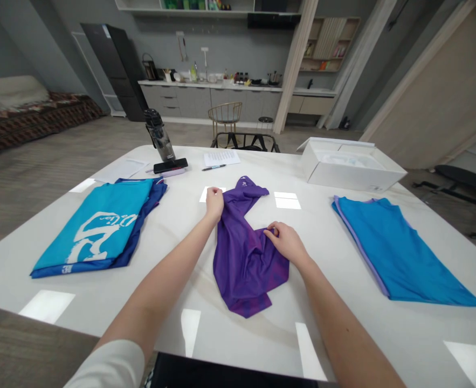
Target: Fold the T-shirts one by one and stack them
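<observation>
A purple shirt point(241, 264) lies crumpled on the white table in front of me, its small white print near the far end. My left hand point(214, 203) pinches the shirt's left edge near the top. On the other side, my right hand point(285, 241) grips the fabric between thumb and fingers, at the right edge lower down. A stack of folded shirts point(104, 226), turquoise with white lettering over dark blue, lies to the left. To the right, a blue shirt point(403, 248) is laid flat over a lilac layer.
On the table point(173, 215) a white box point(343, 171) stands at the far right. A dark bottle point(160, 137), a phone point(170, 165), a sheet of paper point(221, 157) and a pen point(214, 167) are along the far side. Chairs stand beyond the table.
</observation>
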`<state>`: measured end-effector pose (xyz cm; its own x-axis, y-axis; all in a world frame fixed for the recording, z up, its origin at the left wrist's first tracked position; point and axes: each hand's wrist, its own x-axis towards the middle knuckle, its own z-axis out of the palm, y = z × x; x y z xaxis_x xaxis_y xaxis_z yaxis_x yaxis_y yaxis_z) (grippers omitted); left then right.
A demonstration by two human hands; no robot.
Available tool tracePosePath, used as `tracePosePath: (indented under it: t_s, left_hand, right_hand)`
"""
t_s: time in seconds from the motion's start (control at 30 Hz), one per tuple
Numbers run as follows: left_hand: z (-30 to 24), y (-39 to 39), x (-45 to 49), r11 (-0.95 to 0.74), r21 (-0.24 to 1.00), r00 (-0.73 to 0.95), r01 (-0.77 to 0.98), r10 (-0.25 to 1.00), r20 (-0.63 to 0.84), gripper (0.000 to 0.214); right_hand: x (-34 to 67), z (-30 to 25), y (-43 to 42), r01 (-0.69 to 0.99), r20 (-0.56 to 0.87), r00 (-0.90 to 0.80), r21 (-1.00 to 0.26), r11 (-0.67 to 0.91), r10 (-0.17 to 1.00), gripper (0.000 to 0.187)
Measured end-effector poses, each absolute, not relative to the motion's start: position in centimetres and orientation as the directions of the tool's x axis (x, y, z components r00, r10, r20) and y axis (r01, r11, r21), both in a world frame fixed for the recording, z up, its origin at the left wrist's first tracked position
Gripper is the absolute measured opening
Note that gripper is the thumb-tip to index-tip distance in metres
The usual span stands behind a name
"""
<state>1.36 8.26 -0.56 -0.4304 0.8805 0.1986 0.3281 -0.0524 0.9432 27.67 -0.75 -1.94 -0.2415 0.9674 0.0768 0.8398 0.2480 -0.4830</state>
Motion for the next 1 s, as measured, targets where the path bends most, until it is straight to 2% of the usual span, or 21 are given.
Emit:
tracePosePath:
  t_s: [0.03, 0.1, 0.17, 0.23, 0.33, 0.43, 0.53, 0.6, 0.67, 0.77, 0.87, 0.93, 1.0]
  left_hand:
    - [-0.3, 8.1, 1.5, -0.102, 0.849, -0.345, 0.519, 0.883, 0.318, 0.023]
    - [0.2, 7.8, 2.3, -0.280, 0.555, -0.006, 0.784, 0.889, 0.457, 0.030]
    - [0.6, 7.7, 3.4, -0.422, 0.330, 0.279, 0.844, 0.872, 0.402, 0.034]
    - [0.6, 7.8, 4.1, -0.416, 0.242, 0.337, 0.877, 0.889, 0.309, 0.039]
    - [0.2, 8.3, 4.2, -0.331, 0.219, 0.285, 0.918, 0.934, 0.217, 0.037]
    - [-0.4, 8.7, 3.6, -0.293, 0.230, 0.249, 0.928, 0.947, 0.204, 0.024]
    - [-0.9, 9.0, 3.3, -0.264, 0.243, 0.207, 0.933, 0.949, 0.238, 0.017]
    - [-1.1, 9.3, 3.2, -0.240, 0.317, 0.169, 0.917, 0.957, 0.237, 0.016]
    - [-1.1, 9.9, 2.8, -0.214, 0.468, 0.111, 0.858, 0.965, 0.238, 0.015]
    - [-0.9, 11.1, 1.1, -0.178, 0.732, -0.021, 0.658, 0.967, 0.254, 0.011]
    - [-0.8, 12.5, -1.8, -0.094, 0.919, -0.199, 0.382, 0.963, 0.181, 0.010]
    - [-0.6, 13.1, -3.9, -0.006, 0.979, -0.303, 0.205, 0.951, 0.069, 0.011]
    - [-0.1, 13.2, -5.4, 0.040, 0.985, -0.342, 0.167, 0.939, 0.020, 0.012]
  right_hand:
    - [27.6, -2.1, -0.7, 0.840, 0.085, -0.248, -0.477, 0.258, 0.965, 0.024]
    - [27.5, -2.2, -0.7, 0.843, 0.078, -0.260, -0.468, 0.266, 0.962, 0.025]
    - [27.5, -2.0, -0.9, 0.843, 0.053, -0.275, -0.467, 0.267, 0.960, 0.028]
    - [27.6, -1.8, -1.1, 0.837, 0.021, -0.286, -0.482, 0.261, 0.958, 0.031]
    - [27.5, -1.4, -0.8, 0.833, -0.002, -0.280, -0.497, 0.242, 0.960, 0.033]
    - [26.8, -1.3, 0.9, 0.833, 0.084, -0.299, -0.463, 0.303, 0.950, 0.033]
    - [25.0, -1.5, 3.7, 0.806, 0.154, -0.396, -0.414, 0.423, 0.905, 0.038]
    - [23.6, -1.8, 5.5, 0.811, 0.116, -0.435, -0.380, 0.445, 0.893, 0.046]
    - [22.3, -2.0, 6.6, 0.841, 0.056, -0.426, -0.342, 0.418, 0.903, 0.049]
    - [21.2, -2.0, 6.9, 0.890, 0.035, -0.367, -0.278, 0.361, 0.930, 0.050]
    - [21.5, -1.8, 6.6, 0.925, 0.058, -0.298, -0.227, 0.304, 0.953, 0.050]
    - [22.2, -1.7, 6.6, 0.940, 0.062, -0.250, -0.224, 0.258, 0.966, 0.049]
    - [22.9, -1.7, 7.1, 0.942, 0.041, -0.214, -0.255, 0.217, 0.976, 0.048]
